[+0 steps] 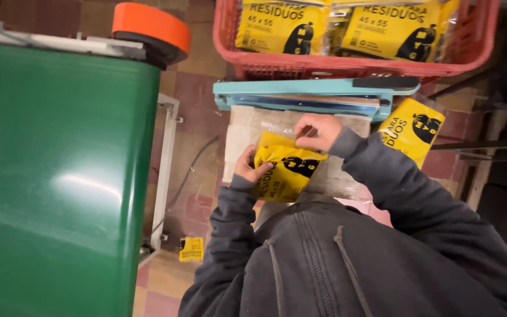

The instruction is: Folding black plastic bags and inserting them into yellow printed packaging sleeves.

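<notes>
Both hands point(283, 149) grip yellow pkt point(286, 170) over cloth-topped bench point(242, 135), tiled floor point(195, 88).

Red basket point(347, 69), perhaps half cropped

The floor point(198, 88) is laid with worn square tiles in dull red and tan, showing left of the hands and below them. A big glossy green metal cabinet point(60, 176) fills the far left, a soft patch of light reflected on its face. On its top edge sits an orange and black roll of tape point(154, 29). A white metal frame point(165, 164) stands between cabinet and hands. Dark metal shelving point(494, 147) lies in shadow to the right.
</notes>
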